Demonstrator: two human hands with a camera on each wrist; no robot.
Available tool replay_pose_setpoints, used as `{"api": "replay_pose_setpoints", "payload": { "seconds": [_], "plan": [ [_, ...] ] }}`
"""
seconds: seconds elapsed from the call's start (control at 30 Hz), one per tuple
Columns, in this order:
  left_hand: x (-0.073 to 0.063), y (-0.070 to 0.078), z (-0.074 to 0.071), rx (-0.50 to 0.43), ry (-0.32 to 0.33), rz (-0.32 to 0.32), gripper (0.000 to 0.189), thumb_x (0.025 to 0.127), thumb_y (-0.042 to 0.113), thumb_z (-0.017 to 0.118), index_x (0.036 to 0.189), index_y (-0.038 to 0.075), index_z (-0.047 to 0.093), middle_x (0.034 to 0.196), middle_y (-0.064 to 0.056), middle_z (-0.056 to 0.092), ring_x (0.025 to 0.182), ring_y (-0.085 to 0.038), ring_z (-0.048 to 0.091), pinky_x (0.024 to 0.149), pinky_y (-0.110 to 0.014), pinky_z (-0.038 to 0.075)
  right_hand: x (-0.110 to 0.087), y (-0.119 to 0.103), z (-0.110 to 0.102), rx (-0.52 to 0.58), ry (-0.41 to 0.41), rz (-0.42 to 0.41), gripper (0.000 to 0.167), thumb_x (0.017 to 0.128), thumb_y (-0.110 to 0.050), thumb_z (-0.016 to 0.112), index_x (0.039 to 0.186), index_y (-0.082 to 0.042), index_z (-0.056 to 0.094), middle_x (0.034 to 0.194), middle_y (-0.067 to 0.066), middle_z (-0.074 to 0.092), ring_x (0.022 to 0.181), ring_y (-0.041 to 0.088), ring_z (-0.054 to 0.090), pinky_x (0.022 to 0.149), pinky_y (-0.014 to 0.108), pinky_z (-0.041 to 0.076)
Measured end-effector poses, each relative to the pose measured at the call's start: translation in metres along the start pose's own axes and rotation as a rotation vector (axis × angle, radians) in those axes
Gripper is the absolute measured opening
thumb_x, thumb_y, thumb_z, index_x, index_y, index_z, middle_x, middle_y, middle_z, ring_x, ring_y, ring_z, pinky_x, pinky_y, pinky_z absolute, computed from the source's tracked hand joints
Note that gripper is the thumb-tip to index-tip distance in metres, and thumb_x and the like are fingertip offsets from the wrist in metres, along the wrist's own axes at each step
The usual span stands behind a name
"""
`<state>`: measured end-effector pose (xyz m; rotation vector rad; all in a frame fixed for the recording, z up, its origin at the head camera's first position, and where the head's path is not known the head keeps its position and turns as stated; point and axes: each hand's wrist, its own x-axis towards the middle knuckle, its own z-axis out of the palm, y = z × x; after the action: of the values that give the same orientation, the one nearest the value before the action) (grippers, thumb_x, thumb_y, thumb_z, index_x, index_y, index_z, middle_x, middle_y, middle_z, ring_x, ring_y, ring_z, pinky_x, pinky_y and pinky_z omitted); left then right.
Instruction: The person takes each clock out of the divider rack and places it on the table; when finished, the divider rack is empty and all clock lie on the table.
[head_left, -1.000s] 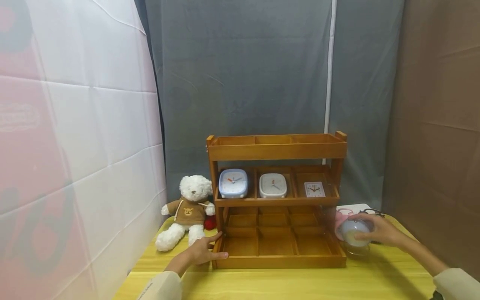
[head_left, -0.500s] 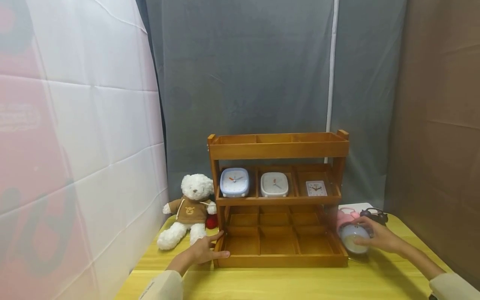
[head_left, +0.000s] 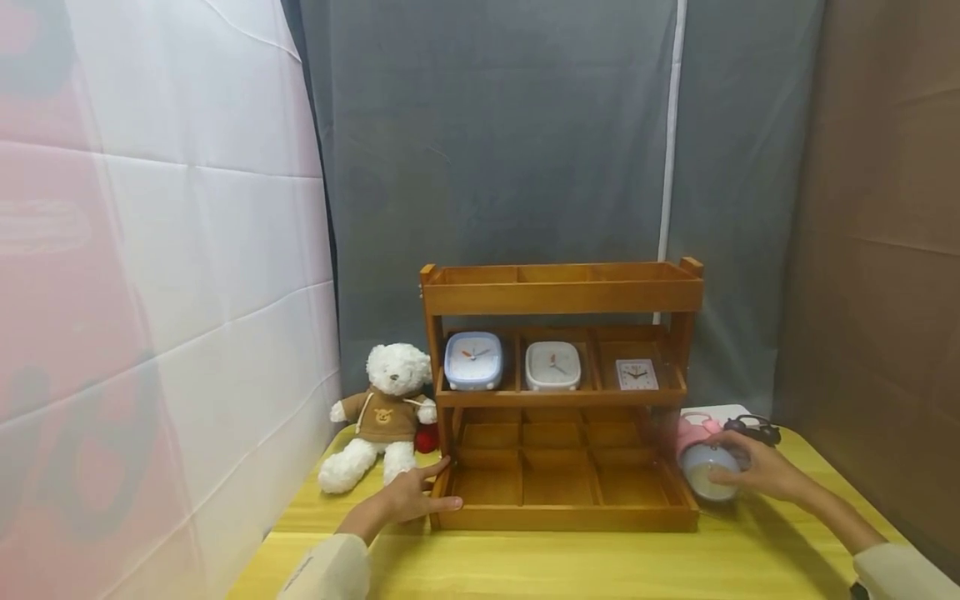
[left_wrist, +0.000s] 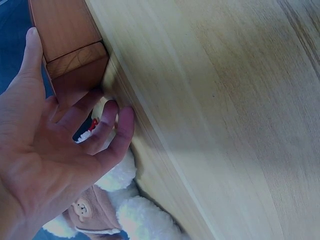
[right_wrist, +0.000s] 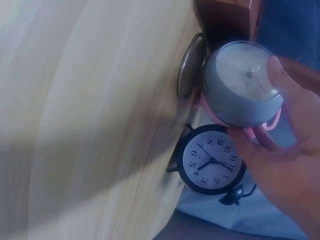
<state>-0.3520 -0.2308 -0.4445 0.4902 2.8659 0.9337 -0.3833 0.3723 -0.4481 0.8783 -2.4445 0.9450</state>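
In the head view my right hand point(head_left: 761, 468) holds a round grey-blue desk clock point(head_left: 709, 473) beside the shelf's right end. In the right wrist view the thumb lies over the clock's face and other fingers are at its underside; a thin metal ring stand point(right_wrist: 192, 66) shows at its base. My left hand point(head_left: 405, 497) touches the front left corner of a tiered wooden shelf point(head_left: 562, 520). Its thumb reaches over the front board, and the other fingers lie loosely bent by the side in the left wrist view.
A blue clock point(head_left: 473, 362), a white clock point(head_left: 552, 365) and a small square clock point(head_left: 637, 375) stand on the middle tier. Behind the held clock are a pink clock point(head_left: 692, 433) and a black twin-bell clock point(right_wrist: 212, 159). A white teddy bear point(head_left: 397, 371) sits left.
The right hand has lowered the round clock slightly and tilted its face upward beside the shelf. The left hand keeps its place at the corner. The head view has shifted a little.
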Motion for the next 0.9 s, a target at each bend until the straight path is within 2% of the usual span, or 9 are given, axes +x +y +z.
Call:
{"api": "replay_pose_setpoints", "payload": {
  "seconds": [0.17, 0.4, 0.67, 0.8, 0.9],
  "plan": [
    [0.0026, -0.0011, 0.0003, 0.018, 0.003, 0.001, 0.092, 0.088, 0.05, 0.081, 0.159, 0.006, 0.042, 0.138, -0.038, 0.057, 0.124, -0.05, 0.061, 0.103, -0.06, 0.049, 0.0018, 0.0067, -0.0011, -0.008, 0.002, -0.037, 0.048, 0.075, 0.001, 0.09, 0.117, 0.004, 0.066, 0.106, 0.014, 0.07, 0.099, 0.004, 0.063, 0.083, 0.024, 0.052],
    [0.0044, -0.0035, 0.0022, 0.034, 0.005, -0.011, 0.093, 0.088, 0.054, 0.08, 0.159, 0.007, 0.042, 0.139, -0.035, 0.058, 0.127, -0.053, 0.057, 0.105, -0.061, 0.047, 0.0036, 0.0088, -0.0031, 0.017, -0.034, 0.0, 0.047, 0.078, 0.001, 0.088, 0.12, 0.006, 0.065, 0.111, 0.017, 0.07, 0.105, 0.0, 0.062, 0.086, 0.02, 0.052],
    [0.0014, -0.0013, 0.0013, 0.005, 0.001, -0.016, 0.093, 0.088, 0.052, 0.08, 0.16, 0.008, 0.041, 0.139, -0.037, 0.057, 0.125, -0.049, 0.06, 0.104, -0.06, 0.049, 0.0051, 0.0044, -0.0068, -0.019, -0.037, -0.028, 0.046, 0.076, -0.001, 0.09, 0.117, 0.006, 0.069, 0.107, 0.016, 0.072, 0.101, 0.002, 0.063, 0.083, 0.027, 0.054],
    [0.0007, -0.0017, 0.0009, 0.005, -0.001, -0.011, 0.093, 0.089, 0.051, 0.081, 0.16, 0.007, 0.04, 0.139, -0.037, 0.057, 0.125, -0.05, 0.06, 0.104, -0.061, 0.049, 0.0032, 0.0048, -0.0074, -0.003, -0.049, -0.049, 0.046, 0.077, -0.001, 0.089, 0.117, 0.009, 0.069, 0.108, 0.016, 0.073, 0.102, 0.002, 0.063, 0.084, 0.024, 0.051],
    [0.0009, -0.0019, 0.0013, 0.01, -0.001, -0.011, 0.092, 0.089, 0.05, 0.081, 0.159, 0.007, 0.041, 0.139, -0.037, 0.057, 0.126, -0.051, 0.059, 0.104, -0.061, 0.048, -0.0004, 0.0049, -0.0075, 0.039, -0.067, -0.08, 0.044, 0.079, 0.002, 0.086, 0.118, 0.011, 0.067, 0.112, 0.017, 0.072, 0.108, -0.001, 0.062, 0.088, 0.018, 0.049]
  ]
}}
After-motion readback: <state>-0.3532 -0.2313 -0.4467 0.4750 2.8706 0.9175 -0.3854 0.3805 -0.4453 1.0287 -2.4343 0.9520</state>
